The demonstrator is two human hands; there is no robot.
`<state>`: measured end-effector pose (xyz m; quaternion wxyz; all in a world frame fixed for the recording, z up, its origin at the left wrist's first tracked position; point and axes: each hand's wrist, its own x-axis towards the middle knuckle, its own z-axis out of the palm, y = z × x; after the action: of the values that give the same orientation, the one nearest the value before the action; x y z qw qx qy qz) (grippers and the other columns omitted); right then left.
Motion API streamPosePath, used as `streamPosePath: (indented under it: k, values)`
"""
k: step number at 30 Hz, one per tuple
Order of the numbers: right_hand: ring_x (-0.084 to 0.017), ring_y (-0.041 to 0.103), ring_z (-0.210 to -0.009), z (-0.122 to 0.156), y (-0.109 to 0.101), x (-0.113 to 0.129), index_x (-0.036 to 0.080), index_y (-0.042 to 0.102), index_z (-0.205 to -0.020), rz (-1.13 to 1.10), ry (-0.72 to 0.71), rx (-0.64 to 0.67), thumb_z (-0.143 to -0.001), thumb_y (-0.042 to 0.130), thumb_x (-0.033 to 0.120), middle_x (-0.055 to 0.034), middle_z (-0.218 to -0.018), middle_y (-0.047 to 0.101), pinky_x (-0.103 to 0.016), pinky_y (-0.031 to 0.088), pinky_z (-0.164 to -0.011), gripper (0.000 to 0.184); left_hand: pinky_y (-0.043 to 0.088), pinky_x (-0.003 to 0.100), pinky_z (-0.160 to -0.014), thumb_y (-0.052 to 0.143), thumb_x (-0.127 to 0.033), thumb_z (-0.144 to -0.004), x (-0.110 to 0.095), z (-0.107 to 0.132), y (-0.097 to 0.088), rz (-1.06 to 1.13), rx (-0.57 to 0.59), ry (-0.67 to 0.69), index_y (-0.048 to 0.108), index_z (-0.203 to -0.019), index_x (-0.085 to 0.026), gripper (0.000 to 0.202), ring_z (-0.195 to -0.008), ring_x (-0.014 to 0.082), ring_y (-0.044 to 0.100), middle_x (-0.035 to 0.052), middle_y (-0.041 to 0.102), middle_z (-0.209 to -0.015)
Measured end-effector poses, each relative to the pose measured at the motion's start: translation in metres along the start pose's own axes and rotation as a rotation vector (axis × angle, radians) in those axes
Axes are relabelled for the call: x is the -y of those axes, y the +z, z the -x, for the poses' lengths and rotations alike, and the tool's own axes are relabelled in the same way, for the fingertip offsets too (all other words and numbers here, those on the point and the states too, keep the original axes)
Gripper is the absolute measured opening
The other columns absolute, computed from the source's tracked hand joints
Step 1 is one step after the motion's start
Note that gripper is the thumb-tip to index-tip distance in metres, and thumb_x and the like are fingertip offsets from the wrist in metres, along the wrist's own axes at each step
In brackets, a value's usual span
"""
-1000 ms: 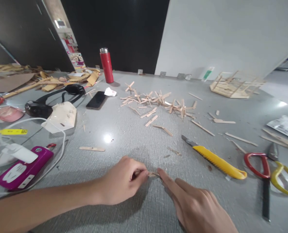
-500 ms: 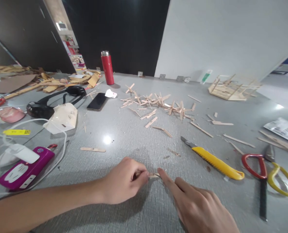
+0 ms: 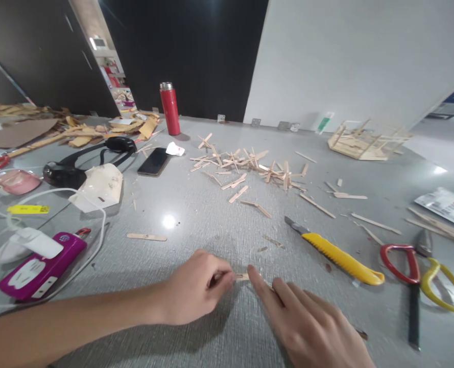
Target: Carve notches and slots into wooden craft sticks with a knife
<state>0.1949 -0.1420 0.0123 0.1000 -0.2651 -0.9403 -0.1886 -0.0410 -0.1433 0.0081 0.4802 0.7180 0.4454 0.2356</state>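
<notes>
My left hand [image 3: 199,287] is closed in a pinch on the end of a short wooden stick [image 3: 242,277], low over the grey table [image 3: 161,286]. My right hand [image 3: 307,322] lies just to the right, its index finger stretched toward the stick's other end. Its other fingers curl around a thin tool, mostly hidden by the hand; a dark end [image 3: 360,333] of it shows at the hand's right side. Small wood scraps [image 3: 273,240] lie beyond the hands. Another flat wooden stick [image 3: 147,237] rests to the left.
A yellow utility knife [image 3: 337,255] and red-and-yellow-handled pliers [image 3: 418,266] lie at right. A pile of wooden sticks [image 3: 249,161] spreads farther back, near a phone [image 3: 153,162] and red bottle [image 3: 169,110]. A purple power bank [image 3: 43,266] with white cable is at left.
My right hand has shifted slightly, and the dark end of the tool now shows beside it. My left hand stays pinched on the stick in nearly the same place.
</notes>
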Motion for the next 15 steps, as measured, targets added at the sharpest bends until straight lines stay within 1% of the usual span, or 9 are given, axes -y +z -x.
streamPosePath:
  k: [3, 7, 9, 11, 13, 15]
  values:
    - [-0.021, 0.066, -0.057, -0.004, -0.001, 0.0, -0.002, 0.054, -0.131, 0.06, -0.032, -0.017, -0.07, 0.045, -0.006, -0.0055, -0.075, 0.062, -0.036, 0.059, -0.048, 0.062, 0.023, 0.025, -0.049, 0.041, -0.026, -0.104, 0.002, 0.001, 0.002, -0.075, -0.032, 0.055, 0.033, -0.064, -0.021, 0.04, -0.046, 0.0077, 0.024, -0.008, 0.029, -0.053]
    - [-0.02, 0.065, -0.055, -0.003, -0.001, 0.003, -0.002, 0.052, -0.133, 0.073, -0.024, 0.018, -0.068, 0.045, -0.007, -0.0045, -0.076, 0.062, -0.035, 0.057, -0.044, 0.066, 0.022, 0.027, -0.051, 0.038, -0.022, -0.104, 0.004, 0.001, 0.007, -0.159, -0.081, 0.1, 0.03, -0.066, -0.021, 0.039, -0.047, 0.0083, 0.019, -0.0088, 0.024, -0.054]
    - [-0.02, 0.064, -0.054, -0.002, 0.0, 0.004, -0.003, 0.052, -0.133, 0.064, -0.024, 0.026, -0.068, 0.045, -0.006, -0.0048, -0.077, 0.062, -0.035, 0.057, -0.043, 0.065, 0.022, 0.027, -0.051, 0.038, -0.02, -0.103, 0.005, 0.001, 0.009, -0.191, -0.108, 0.111, 0.03, -0.066, -0.021, 0.038, -0.046, 0.0083, 0.019, -0.0088, 0.024, -0.054]
    - [-0.019, 0.064, -0.052, -0.001, 0.002, 0.004, -0.001, 0.052, -0.131, 0.009, -0.023, 0.026, -0.068, 0.046, -0.005, -0.005, -0.078, 0.064, -0.035, 0.057, -0.042, 0.064, 0.022, 0.027, -0.051, 0.038, -0.021, -0.103, 0.006, 0.0, 0.011, -0.21, -0.127, 0.116, 0.031, -0.066, -0.021, 0.037, -0.046, 0.0081, 0.021, -0.0086, 0.026, -0.054]
    - [-0.018, 0.065, -0.052, -0.001, 0.004, 0.003, 0.0, 0.052, -0.131, -0.037, -0.01, 0.028, -0.067, 0.046, -0.007, -0.0042, -0.078, 0.064, -0.033, 0.057, -0.042, 0.065, 0.021, 0.028, -0.05, 0.038, -0.022, -0.104, 0.008, -0.001, 0.013, -0.227, -0.146, 0.121, 0.032, -0.067, -0.021, 0.037, -0.045, 0.008, 0.023, -0.0084, 0.028, -0.054]
    - [-0.018, 0.064, -0.051, 0.0, 0.006, 0.002, 0.0, 0.052, -0.13, -0.036, 0.009, 0.017, -0.064, 0.046, -0.008, -0.0028, -0.075, 0.063, -0.032, 0.056, -0.042, 0.066, 0.021, 0.028, -0.05, 0.038, -0.023, -0.104, 0.009, -0.001, 0.014, -0.243, -0.156, 0.12, 0.035, -0.067, -0.021, 0.037, -0.045, 0.008, 0.024, -0.0082, 0.029, -0.054]
